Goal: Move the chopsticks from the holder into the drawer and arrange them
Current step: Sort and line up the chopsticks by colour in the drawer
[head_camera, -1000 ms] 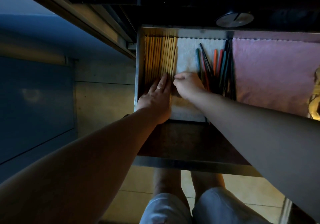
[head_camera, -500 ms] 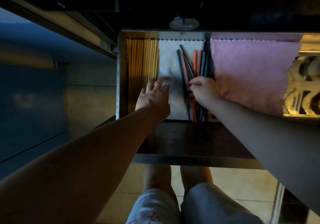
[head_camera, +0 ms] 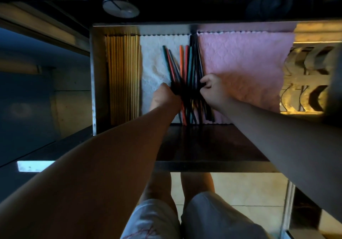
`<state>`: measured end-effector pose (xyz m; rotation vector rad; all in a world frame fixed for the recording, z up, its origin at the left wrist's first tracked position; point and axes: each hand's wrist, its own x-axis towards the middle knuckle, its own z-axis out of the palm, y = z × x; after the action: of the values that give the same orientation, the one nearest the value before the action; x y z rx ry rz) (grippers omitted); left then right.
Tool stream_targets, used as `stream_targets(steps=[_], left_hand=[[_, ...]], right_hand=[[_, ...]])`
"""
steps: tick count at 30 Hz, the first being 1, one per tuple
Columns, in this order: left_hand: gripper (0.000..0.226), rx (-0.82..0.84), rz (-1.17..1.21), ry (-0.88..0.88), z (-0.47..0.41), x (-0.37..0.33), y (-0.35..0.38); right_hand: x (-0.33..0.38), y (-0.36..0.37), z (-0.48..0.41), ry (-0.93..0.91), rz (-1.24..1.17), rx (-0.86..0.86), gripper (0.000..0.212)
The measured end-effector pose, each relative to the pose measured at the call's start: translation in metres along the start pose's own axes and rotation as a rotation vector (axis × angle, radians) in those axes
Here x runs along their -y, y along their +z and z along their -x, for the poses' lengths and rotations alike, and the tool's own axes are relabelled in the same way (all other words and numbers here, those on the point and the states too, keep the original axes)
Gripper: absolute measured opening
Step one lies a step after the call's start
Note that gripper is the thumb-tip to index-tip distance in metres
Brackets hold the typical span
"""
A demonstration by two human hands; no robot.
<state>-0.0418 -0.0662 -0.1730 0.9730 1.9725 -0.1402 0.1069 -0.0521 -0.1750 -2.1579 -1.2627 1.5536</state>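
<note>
While coloured chopsticks [head_camera: 187, 62] fan across the drawer [head_camera: 93, 72], left hand [head_camera: 164, 98] gripping them, right hand [head_camera: 212, 90] pinching opposite side

One drawer [head_camera: 93, 75] holds two cloths: one white cloth [head_camera: 153, 62] at 11 o'clock and one pink cloth [head_camera: 240, 62] at 1 o'clock. The wooden chopsticks [head_camera: 123, 75] at 10 o'clock number roughly a dozen, packed too tight to count exactly. The coloured chopsticks [head_camera: 187, 62] at 12 o'clock show two teal, three red or orange and one grey; the black ones overlap beyond counting. There are two hands, the left hand [head_camera: 164, 98] and the right hand [head_camera: 212, 90].
</note>
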Motion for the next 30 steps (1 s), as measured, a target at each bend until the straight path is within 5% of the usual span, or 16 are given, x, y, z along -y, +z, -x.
stream_targets(steps=[6, 14, 18, 21, 24, 30], left_hand=[[0.018, -0.102, -0.088, 0.195, 0.007, -0.011, 0.004], [0.028, -0.086, -0.056, 0.025, 0.000, -0.035, 0.010], [0.028, -0.036, -0.014, -0.002, 0.000, -0.034, 0.007], [0.026, -0.018, 0.011, -0.010, -0.003, -0.028, 0.003], [0.022, -0.073, 0.014, -0.007, -0.005, -0.022, 0.000], [0.014, -0.111, -0.064, 0.284, 0.007, -0.024, 0.003]], right_hand=[[-0.011, -0.006, -0.004, -0.060, 0.002, -0.013, 0.018], [-0.012, -0.005, -0.008, -0.082, -0.048, 0.028, 0.011], [-0.008, -0.005, -0.010, -0.035, -0.001, 0.059, 0.025], [-0.006, -0.007, -0.013, -0.006, -0.001, 0.091, 0.005], [-0.006, -0.011, -0.012, 0.015, 0.018, 0.069, 0.033], [-0.014, -0.016, -0.012, 0.077, -0.025, -0.026, 0.018]])
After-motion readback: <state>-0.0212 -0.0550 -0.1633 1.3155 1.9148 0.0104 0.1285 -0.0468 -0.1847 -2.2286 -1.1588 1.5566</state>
